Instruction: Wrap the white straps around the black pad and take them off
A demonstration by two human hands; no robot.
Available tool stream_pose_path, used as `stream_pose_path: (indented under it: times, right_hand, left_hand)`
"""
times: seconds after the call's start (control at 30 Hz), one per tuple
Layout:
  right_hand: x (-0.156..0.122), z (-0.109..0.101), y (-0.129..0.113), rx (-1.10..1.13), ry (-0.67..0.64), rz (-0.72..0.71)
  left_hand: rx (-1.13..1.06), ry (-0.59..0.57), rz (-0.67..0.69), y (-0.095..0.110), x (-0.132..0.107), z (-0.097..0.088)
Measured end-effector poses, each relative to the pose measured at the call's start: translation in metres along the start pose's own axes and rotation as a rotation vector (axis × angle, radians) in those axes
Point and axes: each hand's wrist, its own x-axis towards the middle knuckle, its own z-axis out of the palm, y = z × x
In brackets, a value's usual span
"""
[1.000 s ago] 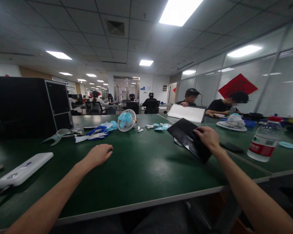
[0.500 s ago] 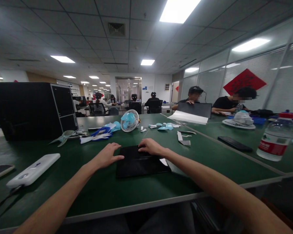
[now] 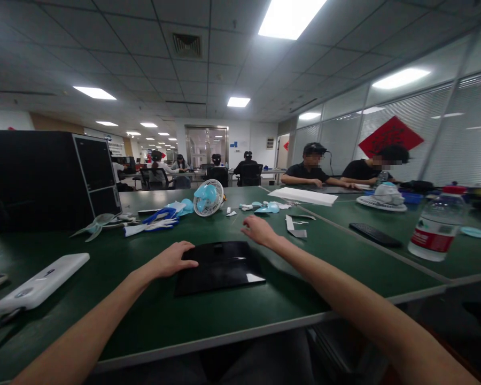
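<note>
A flat black panel (image 3: 220,267) lies on the green table (image 3: 208,315) in front of me. My left hand (image 3: 172,259) rests on the panel's left edge with its fingers curled loosely over it. My right hand (image 3: 258,230) hovers just past the panel's far right corner, fingers apart and holding nothing. A small blue and white desk fan (image 3: 207,198) stands farther back, with blue and white gloves (image 3: 152,222) and a loose fan blade (image 3: 96,224) to its left.
A white power bank (image 3: 40,280) lies at the left, a black box (image 3: 48,179) behind it. Paper scraps (image 3: 296,224), a black phone (image 3: 371,234) and a water bottle (image 3: 435,227) are on the right. Two people sit at the far right table; others sit farther back.
My right hand carried the black panel from the right, laid it flat before me, then let go and lifted away. My left hand moved onto the panel's left edge.
</note>
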Motion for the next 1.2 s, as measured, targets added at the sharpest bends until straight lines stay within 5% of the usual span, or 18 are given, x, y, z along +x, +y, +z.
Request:
stream_pose_path:
  times: [0.2,0.33,1.2]
  right_hand:
    - [-0.019,-0.007,0.094,-0.189,-0.036,0.375]
    - [-0.030,-0.001,0.124,-0.210,-0.119,0.462]
    - [-0.033,-0.015,0.136,-0.166,-0.128,0.553]
  left_hand:
    - [-0.013,-0.022,-0.003,0.001,0.000,-0.003]
    - [-0.024,-0.021,-0.005,0.001,0.001,-0.003]
    - [-0.102,0.023,0.015,-0.011,0.005,0.003]
